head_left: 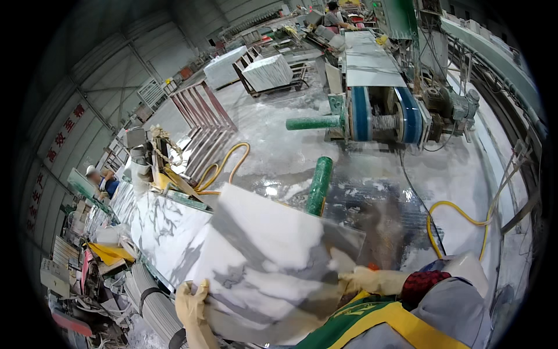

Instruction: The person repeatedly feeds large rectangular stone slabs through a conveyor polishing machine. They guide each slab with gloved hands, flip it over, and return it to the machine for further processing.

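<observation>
A square slab of white marble with grey veins [273, 256] is held tilted in front of my body. My left hand [192, 308], in a cream glove, grips its lower left edge, with the fingers curled over the rim. On the opposite edge, my right hand [372, 281], in a similar glove with a dark red cuff, holds the slab; part of its fingers is hard to make out. The slab's right side looks blurred. A larger veined marble surface [165, 235] lies to the left, partly hidden behind the slab.
Beyond the slab stand green rollers [319, 186] and a conveyor with blue belts [361, 113] carrying marble [375, 55]. Yellow hoses [238, 160] lie on the wet floor near a reddish metal rack [203, 107]. A person [107, 181] works at far left, another [332, 17] at the back.
</observation>
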A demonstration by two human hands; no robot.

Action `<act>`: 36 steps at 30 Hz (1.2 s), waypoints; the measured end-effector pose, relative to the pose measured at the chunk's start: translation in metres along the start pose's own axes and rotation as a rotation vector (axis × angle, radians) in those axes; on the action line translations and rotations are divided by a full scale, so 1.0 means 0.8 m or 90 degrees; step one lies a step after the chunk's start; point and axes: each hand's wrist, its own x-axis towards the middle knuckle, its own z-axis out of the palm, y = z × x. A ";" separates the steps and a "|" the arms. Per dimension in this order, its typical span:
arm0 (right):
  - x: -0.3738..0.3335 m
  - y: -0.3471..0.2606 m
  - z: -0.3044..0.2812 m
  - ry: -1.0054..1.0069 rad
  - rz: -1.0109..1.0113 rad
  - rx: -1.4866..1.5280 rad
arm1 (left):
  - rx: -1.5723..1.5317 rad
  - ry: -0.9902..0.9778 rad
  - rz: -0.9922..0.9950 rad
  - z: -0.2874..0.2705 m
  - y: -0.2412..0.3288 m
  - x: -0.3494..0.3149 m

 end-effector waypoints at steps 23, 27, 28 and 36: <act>-0.200 -0.352 -0.577 0.615 -0.237 0.062 | -0.484 -0.246 -0.154 0.569 0.421 -0.006; -0.157 -0.315 -0.645 0.600 -0.227 0.200 | -0.275 -0.330 -0.091 0.626 0.450 0.018; -0.153 -0.312 -0.654 0.608 -0.218 0.232 | -0.229 -0.343 -0.068 0.650 0.445 0.031; -0.058 -0.301 -0.826 0.702 -0.212 0.265 | 0.058 -0.374 0.335 0.780 0.535 0.128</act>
